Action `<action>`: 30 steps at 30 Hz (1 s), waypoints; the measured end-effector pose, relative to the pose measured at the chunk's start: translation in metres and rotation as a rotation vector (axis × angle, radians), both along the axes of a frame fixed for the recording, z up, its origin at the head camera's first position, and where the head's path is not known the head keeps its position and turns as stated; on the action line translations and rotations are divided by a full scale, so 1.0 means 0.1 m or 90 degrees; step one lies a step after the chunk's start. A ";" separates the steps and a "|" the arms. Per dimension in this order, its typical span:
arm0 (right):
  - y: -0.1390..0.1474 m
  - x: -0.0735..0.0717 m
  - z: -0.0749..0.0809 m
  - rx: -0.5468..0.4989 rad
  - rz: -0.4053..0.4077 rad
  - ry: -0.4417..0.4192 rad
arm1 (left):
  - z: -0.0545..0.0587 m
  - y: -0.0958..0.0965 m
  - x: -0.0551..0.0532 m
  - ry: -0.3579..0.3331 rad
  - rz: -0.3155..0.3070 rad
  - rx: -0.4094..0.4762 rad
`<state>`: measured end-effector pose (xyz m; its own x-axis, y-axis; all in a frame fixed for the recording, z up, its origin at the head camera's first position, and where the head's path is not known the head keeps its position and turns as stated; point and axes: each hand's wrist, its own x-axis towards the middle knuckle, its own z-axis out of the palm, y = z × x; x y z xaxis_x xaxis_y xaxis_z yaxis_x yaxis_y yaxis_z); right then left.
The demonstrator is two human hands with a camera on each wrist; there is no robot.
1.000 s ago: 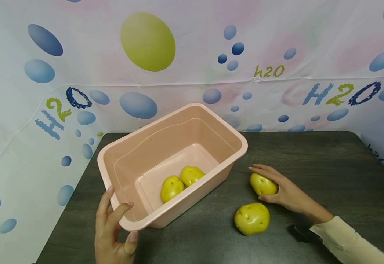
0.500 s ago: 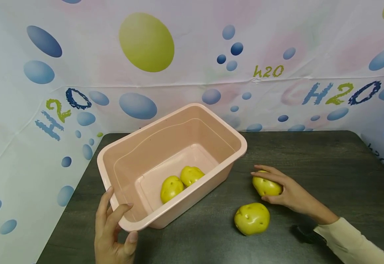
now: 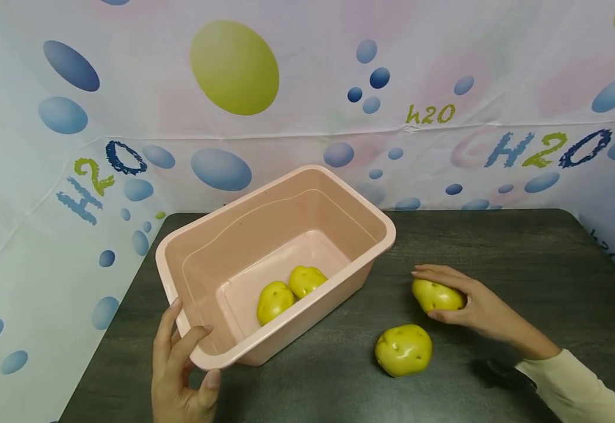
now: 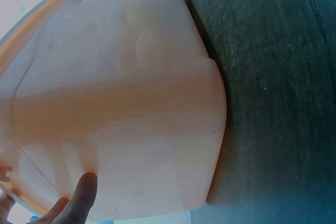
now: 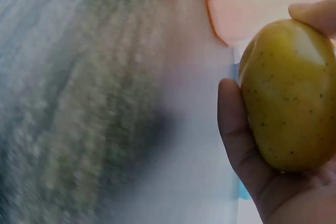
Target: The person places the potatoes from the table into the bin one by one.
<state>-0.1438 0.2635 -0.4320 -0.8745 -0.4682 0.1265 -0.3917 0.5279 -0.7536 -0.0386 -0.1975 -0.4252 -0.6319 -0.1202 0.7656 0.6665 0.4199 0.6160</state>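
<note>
A pink plastic basin [image 3: 307, 315] stands on the dark table, its near left corner gripped by my left hand [image 3: 183, 373], fingers over the rim and thumb below. In the left wrist view the basin's wall [image 4: 147, 129] fills much of the picture, with a fingertip near it at the bottom. Two yellow potatoes lie inside, one [image 3: 276, 302] left of the other [image 3: 306, 281]. To the right of the basin, my right hand [image 3: 471, 302] holds a potato [image 3: 437, 295] between fingers and thumb. The right wrist view shows this potato [image 5: 289, 98] against the palm.
Another potato [image 3: 404, 351] rests on the table [image 3: 328, 388], nearer than the held one and right of the basin. Behind and to the left hangs a white sheet [image 3: 307, 70] with blue and green dots. A dark object [image 3: 503, 374] shows below the right wrist.
My right hand has moved right, carrying its potato away from the basin. The left hand, the basin and the other potatoes have stayed put.
</note>
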 end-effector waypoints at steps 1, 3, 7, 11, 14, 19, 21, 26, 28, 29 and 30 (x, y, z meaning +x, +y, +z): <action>0.01 0.00 0.02 0.000 0.000 0.001 | 0.00 0.00 0.00 0.001 0.001 -0.001; 0.02 0.00 0.04 -0.001 -0.002 -0.002 | 0.00 0.00 0.00 0.002 0.004 -0.001; 0.05 0.01 0.09 0.001 -0.006 -0.018 | 0.00 0.00 0.01 -0.002 0.006 -0.002; 0.08 0.01 0.11 -0.007 0.003 -0.034 | 0.01 0.01 0.01 -0.006 0.009 -0.004; 0.09 0.00 0.12 -0.020 0.021 -0.034 | 0.01 0.01 0.01 -0.007 0.009 -0.004; 0.10 -0.02 0.15 -0.034 0.052 -0.022 | 0.01 0.00 0.01 -0.008 0.006 -0.002; 0.10 -0.03 0.17 -0.030 0.058 -0.021 | 0.01 0.00 0.01 -0.007 0.007 -0.003; 0.11 -0.04 0.21 -0.017 0.068 -0.036 | 0.01 0.00 0.01 -0.010 0.008 -0.001; 0.11 -0.05 0.23 -0.018 0.074 -0.047 | 0.01 0.01 0.01 -0.013 0.007 0.001; 0.12 -0.05 0.24 -0.019 0.077 -0.052 | 0.01 0.01 0.01 -0.014 0.006 0.002; 0.12 -0.05 0.25 -0.021 0.079 -0.056 | 0.01 0.01 0.01 -0.014 0.005 0.002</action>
<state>-0.1492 0.2754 -0.4074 -0.8184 -0.5705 0.0690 -0.3845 0.4543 -0.8036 -0.0373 -0.1968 -0.4241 -0.6478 -0.1280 0.7510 0.6493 0.4229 0.6321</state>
